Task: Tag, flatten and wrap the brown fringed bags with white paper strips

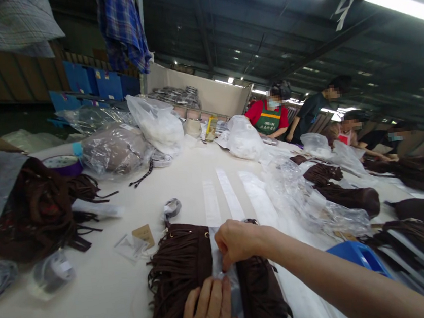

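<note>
A dark brown fringed bag (185, 264) lies on the table in front of me, with small metal eyelets near its top edge. Down its middle runs a translucent plastic strip (215, 253), with a second brown part (261, 291) on its right. My right hand (236, 240) is closed, its fingers pinching the plastic strip near the upper end. Lower down, my left hand (208, 310) rests flat with its fingers stretched out, pressing on the strip and the bag's inner edge. A coiled strap (172, 208) sits above the bag's top left corner.
White paper strips (229, 195) lie beyond the bag. A brown tag (143, 235), a wrapped roll (52, 274) and a fringed bag in plastic (37, 209) are at left. Crumpled plastic (316, 203) and a blue plastic object (359, 257) lie right. Co-workers (270, 114) stand farther back.
</note>
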Demonstrator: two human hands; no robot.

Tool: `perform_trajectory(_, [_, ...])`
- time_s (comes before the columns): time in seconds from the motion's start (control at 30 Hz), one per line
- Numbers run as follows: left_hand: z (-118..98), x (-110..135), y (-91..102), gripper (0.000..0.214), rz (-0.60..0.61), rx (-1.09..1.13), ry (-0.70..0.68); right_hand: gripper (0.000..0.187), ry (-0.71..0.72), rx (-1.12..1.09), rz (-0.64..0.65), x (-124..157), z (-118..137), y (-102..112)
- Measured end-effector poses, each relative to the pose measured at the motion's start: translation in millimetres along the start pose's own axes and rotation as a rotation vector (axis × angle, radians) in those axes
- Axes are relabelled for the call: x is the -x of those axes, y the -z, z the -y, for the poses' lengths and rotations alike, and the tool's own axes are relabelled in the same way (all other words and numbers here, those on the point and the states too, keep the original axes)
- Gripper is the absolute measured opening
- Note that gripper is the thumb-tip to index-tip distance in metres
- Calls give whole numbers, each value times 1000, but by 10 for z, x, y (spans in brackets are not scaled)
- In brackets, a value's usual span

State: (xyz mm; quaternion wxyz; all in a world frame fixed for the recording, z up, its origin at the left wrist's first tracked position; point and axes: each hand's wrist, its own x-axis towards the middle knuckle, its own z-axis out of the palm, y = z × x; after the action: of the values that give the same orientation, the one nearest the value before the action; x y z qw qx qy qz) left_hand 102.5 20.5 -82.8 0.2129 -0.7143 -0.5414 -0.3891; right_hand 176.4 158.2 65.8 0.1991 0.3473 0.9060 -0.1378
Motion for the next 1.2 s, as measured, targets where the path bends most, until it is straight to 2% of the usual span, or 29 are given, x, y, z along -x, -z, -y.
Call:
perform_trajectory(0.1, [-3,-4,8,35,-1,9,13,32,-3,-65,-9,-60,-103,-23])
perform_trajectory(0.17, [-4,-9,10,36,-17,8,15,34,17,-135,-4,-101,-207,-66])
perform_trajectory(0.3, [-5,-25,19,38,-32,3,22,28,48,-291,-31,-135,-456,-183])
perform_trajectory(0.4, [-9,-39,26,39,-39,1,25,16,23,-347,-146,-29,-538,-264])
perform_trajectory(0.47, [-15,-47,22,40,-52,-1,26,10,-21,-341,-290,130,-474,-342])
perform_trajectory(0.53, [-21,-47,12,39,-58,-2,22,15,-20,-314,-447,327,-321,-474])
perform_trajectory(0.6, [-23,-39,5,39,-65,-5,15,23,79,-256,-576,504,-131,-662])
perform_trajectory(0.7, [2,-15,24,37,-80,-23,-12,28,179,-139,-678,635,97,-963])
perform_trajectory(0.77, [38,5,54,31,-61,-42,-78,30,155,-101,-713,634,169,-1102])
perform_trajectory(0.87, [92,43,90,25,-38,-84,-154,29,142,-65,-739,595,176,-1177])
perform_trajectory(1.0, [114,81,94,22,-62,-147,-134,25,165,-23,-737,583,128,-1170])
perform_trajectory(1.1, [119,52,108,32,-26,-162,-96,24,179,35,-721,575,126,-1179])
perform_trajectory(1.2, [146,8,126,47,72,-181,-150,14,187,77,-721,575,156,-1184])
